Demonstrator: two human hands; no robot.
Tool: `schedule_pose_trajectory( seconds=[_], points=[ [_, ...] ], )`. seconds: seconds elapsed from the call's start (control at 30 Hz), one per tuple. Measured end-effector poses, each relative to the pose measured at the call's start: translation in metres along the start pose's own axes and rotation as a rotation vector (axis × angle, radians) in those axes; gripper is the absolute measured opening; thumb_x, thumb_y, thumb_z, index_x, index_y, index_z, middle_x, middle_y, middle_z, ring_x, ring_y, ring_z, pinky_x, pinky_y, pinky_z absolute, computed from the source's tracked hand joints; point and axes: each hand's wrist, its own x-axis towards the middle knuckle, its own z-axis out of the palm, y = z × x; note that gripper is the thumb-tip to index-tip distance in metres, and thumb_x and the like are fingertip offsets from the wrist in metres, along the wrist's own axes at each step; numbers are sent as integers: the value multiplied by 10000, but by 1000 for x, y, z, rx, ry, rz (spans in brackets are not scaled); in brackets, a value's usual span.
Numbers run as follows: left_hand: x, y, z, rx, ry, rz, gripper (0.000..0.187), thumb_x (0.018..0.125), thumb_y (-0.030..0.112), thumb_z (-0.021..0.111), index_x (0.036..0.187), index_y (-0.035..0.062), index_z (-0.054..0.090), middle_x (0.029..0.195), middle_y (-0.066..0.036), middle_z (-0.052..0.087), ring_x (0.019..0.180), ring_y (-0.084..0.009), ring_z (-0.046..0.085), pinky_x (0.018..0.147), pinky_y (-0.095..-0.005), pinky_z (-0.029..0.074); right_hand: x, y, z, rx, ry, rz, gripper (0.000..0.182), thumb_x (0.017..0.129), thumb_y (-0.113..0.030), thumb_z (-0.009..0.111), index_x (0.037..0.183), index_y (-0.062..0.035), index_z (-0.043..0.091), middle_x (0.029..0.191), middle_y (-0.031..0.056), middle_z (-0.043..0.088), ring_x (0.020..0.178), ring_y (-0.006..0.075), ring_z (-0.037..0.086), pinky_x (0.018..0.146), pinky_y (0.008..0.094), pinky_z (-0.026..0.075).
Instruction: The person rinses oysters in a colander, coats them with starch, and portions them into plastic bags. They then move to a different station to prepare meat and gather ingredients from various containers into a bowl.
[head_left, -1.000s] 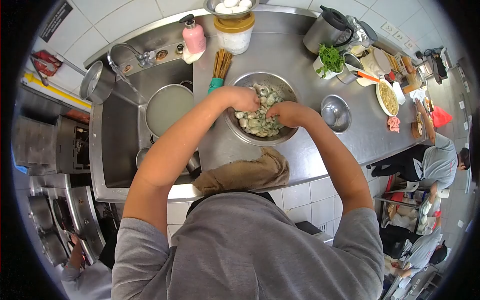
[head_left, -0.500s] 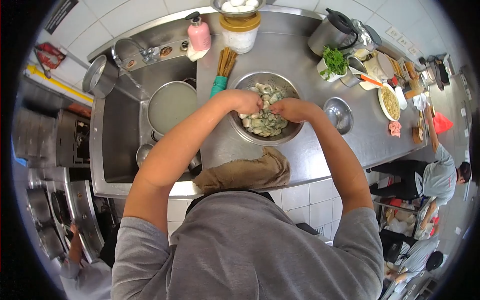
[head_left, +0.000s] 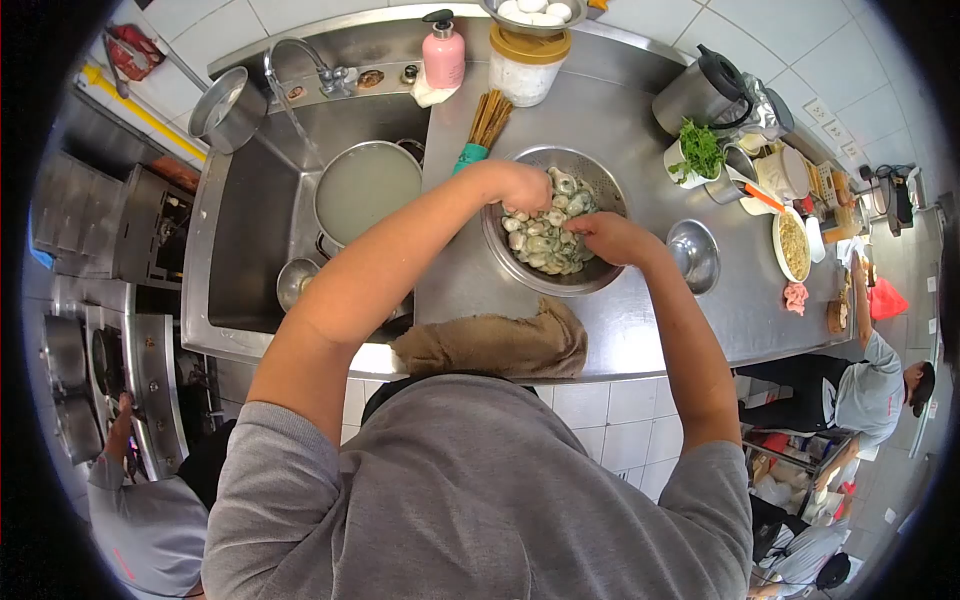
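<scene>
A metal colander (head_left: 602, 274) with perforated sides stands on the counter, holding a heap of shucked oysters (head_left: 545, 240), grey-green with pale bodies. Over the heap's upper left, my left hand (head_left: 522, 188) is closed, its fingers curled down; what they grip is hidden. From the right side my right hand (head_left: 612, 238) reaches in, thumb and fingers pinched together on an oyster at the heap's edge.
Left is a sink with a running tap (head_left: 290, 95) and a pot of cloudy water (head_left: 368, 200). A bamboo brush (head_left: 488, 120), a brown cloth (head_left: 490, 342) and a small metal bowl (head_left: 692, 256) surround the colander. Co-workers stand at both sides.
The view has shifted, so the counter sits further right in the picture. My hands have drawn slightly apart over the oysters.
</scene>
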Motion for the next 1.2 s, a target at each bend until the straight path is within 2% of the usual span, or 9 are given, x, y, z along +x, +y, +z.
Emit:
schedule_pose_trajectory(
  seconds=[0.23,0.57,0.67,0.8,0.87,1.0,1.07,1.13,1.2],
  points=[
    [-2,2,-7,-466,-28,-207,387,927,217,487,1237,38,633,1117,-93,653,905,-202,643,724,-314,535,7,6,5,-6,-72,-52,511,813,19,461,1284,-107,615,1263,156,612,1171,307,581,1029,373,428],
    [-20,6,1,-527,207,-75,263,911,122,539,1136,41,647,967,-60,641,802,-163,606,709,-323,527,13,16,20,-34,-2,-144,548,814,20,454,1338,-83,572,1370,176,512,1246,344,519,1073,378,399],
    [-16,8,0,-452,70,-119,237,894,86,546,1076,52,694,923,-85,679,808,-183,628,714,-339,527,16,14,18,-48,-76,-52,565,809,24,468,1359,-80,550,1380,151,496,1254,334,503,1083,371,378],
    [-12,15,5,53,91,-56,256,867,92,576,1070,66,729,987,-143,716,876,-246,665,798,-372,522,14,10,15,-85,-78,-36,549,823,13,465,1355,-87,555,1354,153,510,1241,340,511,1070,373,389],
    [-6,13,5,107,117,-64,271,860,106,589,1088,73,731,1023,-156,718,915,-269,674,827,-381,517,12,11,13,-89,-98,-73,459,895,-125,544,1349,-57,550,1338,162,520,1237,340,517,1055,380,402],
    [-17,13,1,51,4,-26,507,810,329,686,1218,29,653,1126,-177,692,1036,-310,656,902,-371,504,-2,-8,0,-97,-158,-42,661,847,-389,705,1361,-19,516,1360,179,500,1237,337,520,1042,385,412],
    [-21,11,4,20,-31,30,662,770,437,735,1253,0,619,1150,-188,681,1071,-324,646,922,-366,500,-4,-12,-3,-162,-215,-36,999,661,-564,824,1393,7,455,1403,185,458,1249,345,509,1039,393,416],
    [-37,31,4,29,-154,10,1041,615,609,807,1364,-43,494,1317,-218,577,1222,-354,549,1021,-377,444,-4,-11,2,-169,-195,-76,1066,614,-559,851,1412,4,425,1419,180,440,1267,357,486,1041,404,416],
    [-39,24,24,110,-62,93,1134,569,636,818,1394,-48,446,1373,-224,515,1277,-366,487,1058,-393,405,-8,-12,8,-168,-171,-109,1135,566,-555,877,1430,1,394,1436,175,421,1286,370,464,1044,415,416]
  ],
)
